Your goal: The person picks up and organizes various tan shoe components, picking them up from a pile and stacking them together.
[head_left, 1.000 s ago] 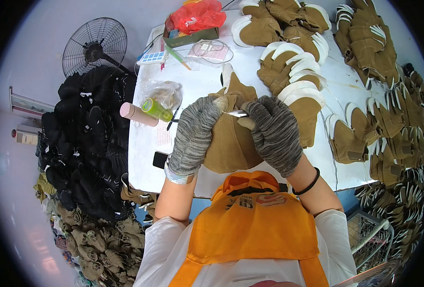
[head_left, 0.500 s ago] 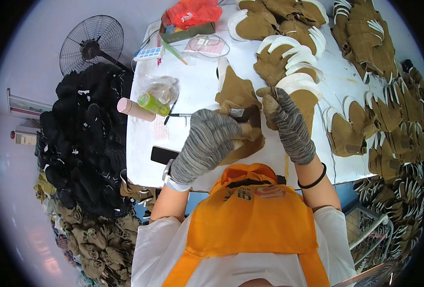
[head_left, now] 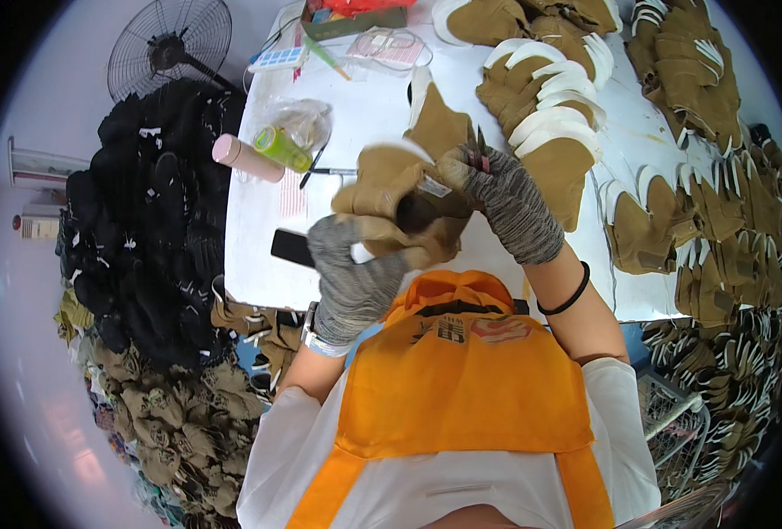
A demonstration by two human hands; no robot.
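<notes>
My left hand (head_left: 355,278), in a grey knitted glove with bare-looking tan fingertips, is closed on the lower edge of a brown shoe upper (head_left: 382,181). The upper is partly blurred; its dark opening and a small white label face up. My right hand (head_left: 519,207), gloved the same way, is at the upper's right side, fingers closed round a small dark pointed tool that looks like thread snips (head_left: 481,152). Whether those fingers also grip the upper, I cannot tell. Just beyond lies another brown upper (head_left: 441,123) with a white edge.
Overlapping brown uppers with white edges (head_left: 554,167) cover the white table's (head_left: 254,273) right side. On the left are a phone (head_left: 292,248), a pink bottle (head_left: 248,157), a green container (head_left: 282,148) and pens. Black pieces (head_left: 148,229) are heaped beside the table, near a fan (head_left: 168,51).
The upper has been turned and shifted left, so its rounded end now shows. My left hand has moved lower and slightly left; my right hand has come in closer to the upper.
</notes>
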